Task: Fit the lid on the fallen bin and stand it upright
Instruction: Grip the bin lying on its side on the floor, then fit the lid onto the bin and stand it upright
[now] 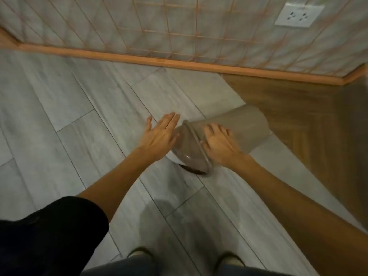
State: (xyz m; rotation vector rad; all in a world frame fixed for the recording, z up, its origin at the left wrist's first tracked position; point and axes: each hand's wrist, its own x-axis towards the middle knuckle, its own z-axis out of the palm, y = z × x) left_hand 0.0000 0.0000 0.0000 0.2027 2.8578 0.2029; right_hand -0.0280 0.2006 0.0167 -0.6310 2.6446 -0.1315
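Observation:
A grey-brown round bin [247, 126] lies on its side on the grey plank floor, its mouth end turned toward me. A lid [191, 150] of the same colour sits over that mouth end. My right hand [219, 144] rests on the bin's upper side just behind the lid's rim, fingers spread and curled over it. My left hand [159, 134] is flat and open beside the lid's left edge, fingers pointing away from me; whether it touches the lid I cannot tell. The image is motion-blurred.
A tiled wall with an orange wire grid [179, 32] and an orange skirting board [139, 58] runs behind the bin. A white socket [298, 15] is at upper right. A brown wooden surface [308, 120] stands right of the bin. My feet [185, 259] are at the bottom.

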